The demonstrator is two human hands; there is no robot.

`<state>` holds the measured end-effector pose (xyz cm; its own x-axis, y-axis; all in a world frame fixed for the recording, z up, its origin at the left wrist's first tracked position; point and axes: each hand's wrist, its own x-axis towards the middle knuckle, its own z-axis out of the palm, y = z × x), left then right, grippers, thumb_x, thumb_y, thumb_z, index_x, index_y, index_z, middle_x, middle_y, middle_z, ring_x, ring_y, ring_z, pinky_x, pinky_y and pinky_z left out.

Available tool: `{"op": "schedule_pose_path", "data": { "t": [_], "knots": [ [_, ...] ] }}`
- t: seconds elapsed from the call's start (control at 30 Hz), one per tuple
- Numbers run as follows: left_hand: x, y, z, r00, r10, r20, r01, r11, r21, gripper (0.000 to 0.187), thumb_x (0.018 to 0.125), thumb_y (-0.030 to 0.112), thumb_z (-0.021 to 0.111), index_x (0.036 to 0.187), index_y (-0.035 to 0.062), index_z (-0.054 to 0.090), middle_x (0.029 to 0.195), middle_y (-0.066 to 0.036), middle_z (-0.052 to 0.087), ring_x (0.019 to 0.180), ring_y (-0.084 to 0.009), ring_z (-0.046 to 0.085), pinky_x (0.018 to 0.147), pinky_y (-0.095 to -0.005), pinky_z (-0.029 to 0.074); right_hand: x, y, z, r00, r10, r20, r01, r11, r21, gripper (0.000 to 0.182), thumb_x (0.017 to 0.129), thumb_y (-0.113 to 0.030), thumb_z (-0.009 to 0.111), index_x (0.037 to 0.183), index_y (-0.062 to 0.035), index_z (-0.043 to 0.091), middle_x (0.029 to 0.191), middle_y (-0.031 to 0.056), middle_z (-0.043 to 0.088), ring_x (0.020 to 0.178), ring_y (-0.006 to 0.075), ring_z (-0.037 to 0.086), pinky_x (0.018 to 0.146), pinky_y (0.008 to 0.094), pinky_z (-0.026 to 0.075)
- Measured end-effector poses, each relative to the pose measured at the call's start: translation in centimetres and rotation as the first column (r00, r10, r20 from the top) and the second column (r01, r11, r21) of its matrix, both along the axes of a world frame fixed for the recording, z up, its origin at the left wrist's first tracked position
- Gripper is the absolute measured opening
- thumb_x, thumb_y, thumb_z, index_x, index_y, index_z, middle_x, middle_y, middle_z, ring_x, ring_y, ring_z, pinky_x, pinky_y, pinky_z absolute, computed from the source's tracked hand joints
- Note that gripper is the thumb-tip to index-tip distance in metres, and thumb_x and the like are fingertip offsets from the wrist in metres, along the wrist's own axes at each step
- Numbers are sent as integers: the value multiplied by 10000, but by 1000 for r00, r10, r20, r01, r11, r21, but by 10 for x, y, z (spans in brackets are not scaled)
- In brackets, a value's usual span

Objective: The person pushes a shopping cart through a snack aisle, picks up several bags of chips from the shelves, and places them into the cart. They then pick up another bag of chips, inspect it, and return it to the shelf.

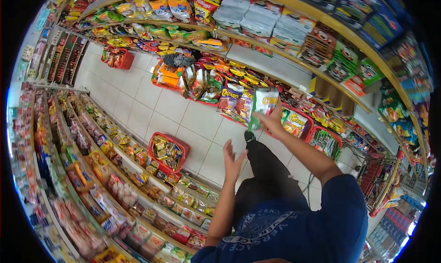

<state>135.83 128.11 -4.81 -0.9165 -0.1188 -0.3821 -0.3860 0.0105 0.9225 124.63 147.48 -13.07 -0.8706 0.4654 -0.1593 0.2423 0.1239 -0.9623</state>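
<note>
My right hand (273, 118) grips a green and white snack bag (265, 100) by its side, holding it up in front of the shelf. Below and left of it, my left hand (233, 161) is raised over the floor with its fingers apart and nothing in them. Purple snack bags (235, 102) stand in a red basket just left of the held bag. To the right, a red basket (308, 131) holds white and yellow snack bags (294, 122), partly hidden behind my right wrist.
Stocked shelves (294, 70) curve along the upper right, and packed shelves (98, 164) line the left. On the tiled floor (172, 108) stand a red basket of small packets (167, 150) and another red basket (118, 58) farther off. A shopping cart (374, 176) is at the right.
</note>
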Motion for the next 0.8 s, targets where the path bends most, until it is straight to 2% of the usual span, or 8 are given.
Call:
{"op": "schedule_pose_path", "data": {
  "t": [0.07, 0.2, 0.3, 0.43, 0.5, 0.63, 0.7, 0.8],
  "knots": [
    [7, -57, -67, 997, 13, 82, -12, 1000, -18, 529, 807, 100, 647, 1254, 23, 376, 1323, -117, 383, 1252, -246, 334, 1019, -366, 301, -65, 4, 0, 978, -129, 163, 125, 992, 36, 1194, 420, -253, 870, 1328, 70, 165, 1163, 228, 422, 968, 305, 527, 890, 389, 430],
    [112, -156, -163, 913, 139, 385, 30, 916, -400, 554, 846, 193, 599, 1294, -18, 349, 1306, -189, 398, 1220, -305, 385, 1001, -396, 306, -188, 23, -115, 905, -424, -21, 363, 747, 557, 1152, 418, -334, 858, 1278, 112, 234, 1129, 247, 426, 1048, 361, 435, 942, 433, 354],
    [217, -192, -187, 637, 140, 759, 312, 853, -418, 589, 829, 212, 609, 1300, -16, 338, 1268, -225, 429, 1202, -344, 400, 977, -420, 341, -264, 36, -162, 813, -546, -201, 575, 698, 428, 1126, 411, -353, 860, 1246, 112, 266, 1143, 248, 424, 1081, 365, 413, 962, 436, 325],
    [325, -192, -193, 495, 61, 867, 201, 962, -183, 395, 821, 182, 617, 1135, 0, 462, 1145, -165, 520, 1082, -284, 506, 905, -387, 406, -303, 32, -157, 795, -535, -287, 606, 689, 397, 1159, 380, -290, 890, 1251, 112, 239, 1140, 235, 405, 987, 338, 478, 886, 401, 401],
    [341, -180, -185, 393, -4, 920, 284, 952, -117, 356, 822, 209, 622, 1078, -2, 493, 1092, -139, 550, 1049, -255, 524, 889, -380, 417, -330, 32, -180, 544, -714, -441, 768, 211, 605, 1158, 384, -216, 897, 1266, 92, 213, 1123, 211, 391, 880, 292, 513, 819, 347, 436],
    [385, -173, -219, 453, 22, 891, -73, 997, 12, 293, 837, 143, 584, 1077, 2, 493, 1060, -109, 569, 992, -206, 552, 850, -318, 441, -340, 23, -172, 599, -704, -381, 793, 585, 167, 1258, 402, -296, 888, 1326, 31, 100, 1185, 264, 315, 1066, 389, 398, 933, 435, 367],
    [367, -163, -218, 498, 117, 860, -295, 955, 41, 218, 843, 67, 550, 1044, 2, 498, 1053, -96, 564, 946, -174, 555, 783, -284, 445, -344, 22, -193, 593, -744, -308, 795, 483, 366, 1223, 410, -248, 887, 1327, 18, 122, 1176, 233, 336, 1047, 369, 420, 913, 439, 374],
    [337, -167, -224, 651, 76, 756, -208, 975, 81, 222, 854, 67, 540, 1064, 7, 500, 1036, -92, 572, 936, -163, 552, 760, -283, 442, -344, 11, -193, 556, -814, -170, 705, 353, 615, 1194, 414, -225, 886, 1329, -16, 147, 1158, 196, 360, 1025, 356, 434, 892, 453, 375]
  ]
}}
